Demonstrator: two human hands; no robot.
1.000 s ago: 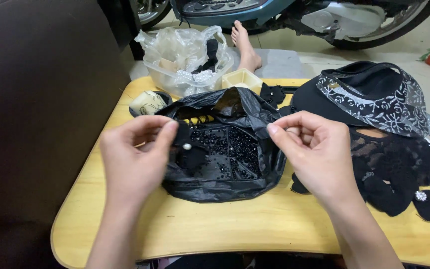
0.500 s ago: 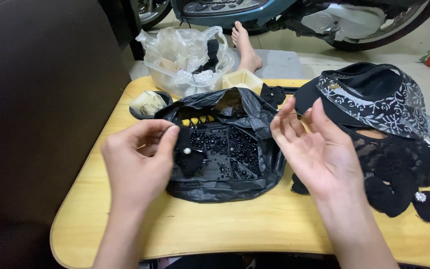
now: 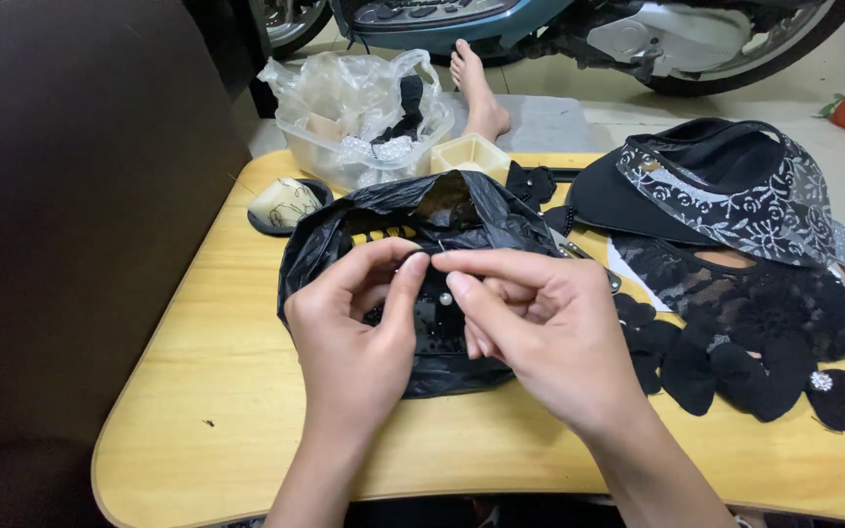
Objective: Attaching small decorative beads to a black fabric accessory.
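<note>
Black crumpled plastic bag [image 3: 413,220] is lying on the yellow wooden worktop [image 3: 207,391] — both hands are hovering over it. Left hand [image 3: 354,342] and right hand [image 3: 540,332] fingers are pressing together, pinching a small white pearl bead [image 3: 445,299] between them.
</note>
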